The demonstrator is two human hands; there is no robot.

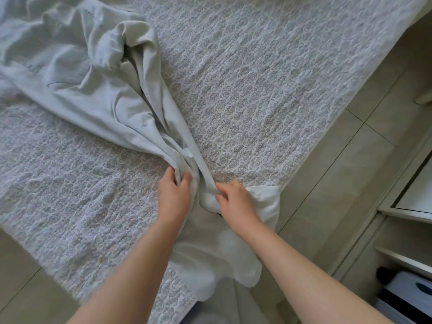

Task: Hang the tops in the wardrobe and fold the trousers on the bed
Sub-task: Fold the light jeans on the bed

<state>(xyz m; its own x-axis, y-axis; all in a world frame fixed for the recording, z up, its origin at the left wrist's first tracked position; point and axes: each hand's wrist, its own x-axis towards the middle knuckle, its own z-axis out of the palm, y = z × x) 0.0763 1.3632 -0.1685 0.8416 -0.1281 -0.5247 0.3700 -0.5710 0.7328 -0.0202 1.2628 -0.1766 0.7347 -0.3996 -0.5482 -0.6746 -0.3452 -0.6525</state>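
Observation:
A pale grey-green garment (98, 90) lies bunched across the bed (257, 78), its bulk at the upper left and a narrow twisted end stretched toward the bed's near corner. My left hand (174, 195) grips that end from the left. My right hand (233, 199) pinches the same cloth just to the right, where a lighter white part (264, 202) hangs over the bed's corner. I cannot tell whether the garment is a top or trousers.
The bed has a patterned quilted cover. Beige floor tiles (350, 171) run along its right side. A white wardrobe or shelf unit (409, 218) stands at the right edge, with a dark item on a lower shelf (409, 291).

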